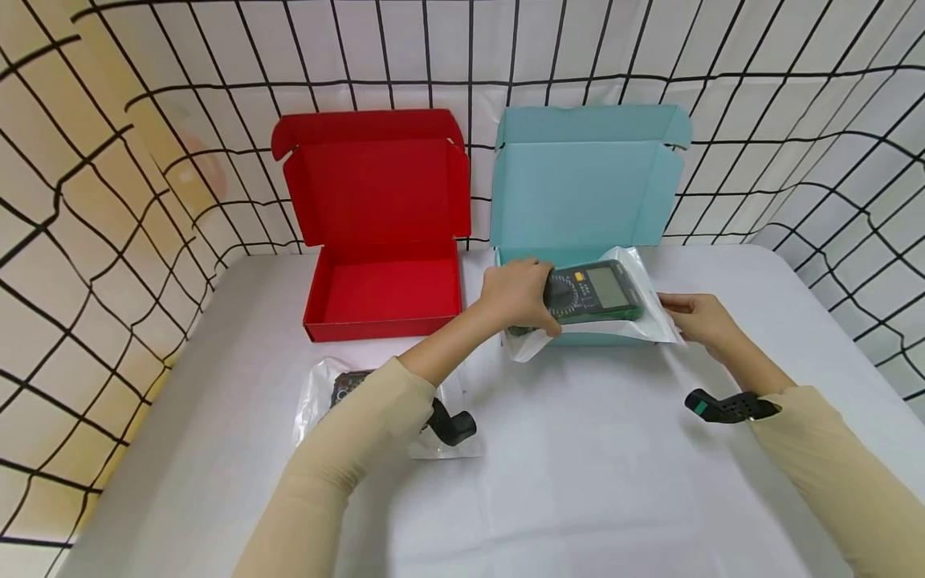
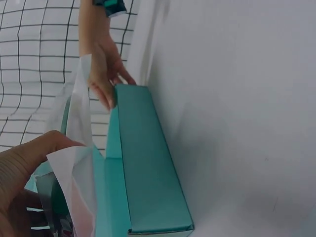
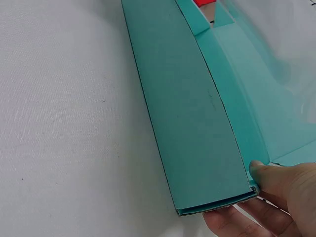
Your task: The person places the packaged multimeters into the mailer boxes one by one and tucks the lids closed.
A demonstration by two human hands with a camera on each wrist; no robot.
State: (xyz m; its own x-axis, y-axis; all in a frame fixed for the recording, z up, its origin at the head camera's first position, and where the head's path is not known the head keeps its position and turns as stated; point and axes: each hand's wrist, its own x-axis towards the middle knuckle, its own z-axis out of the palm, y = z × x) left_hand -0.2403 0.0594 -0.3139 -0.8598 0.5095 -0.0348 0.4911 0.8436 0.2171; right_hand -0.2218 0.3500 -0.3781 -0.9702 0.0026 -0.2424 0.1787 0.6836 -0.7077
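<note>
My left hand (image 1: 516, 293) grips a dark multimeter with a green edge (image 1: 601, 291), inside a clear and white plastic bag (image 1: 654, 309), above the light-blue box (image 1: 587, 189). Its screen and dial face up. In the left wrist view, the thumb presses the white bag against the meter, beside the box's front wall (image 2: 148, 163). At the box's right end, my right hand (image 1: 701, 321) pinches the side wall near the front corner. The right wrist view shows the thumb (image 3: 269, 173) inside the rim and the fingers outside. The box's lid stands raised.
A red box (image 1: 381, 327) with its lid up stands left of the light-blue one. Another bagged dark device (image 1: 347, 385) lies in front of it, partly hidden by my left forearm. Black wire grid (image 1: 499, 48) surrounds the white table (image 1: 578, 482) at the back and sides.
</note>
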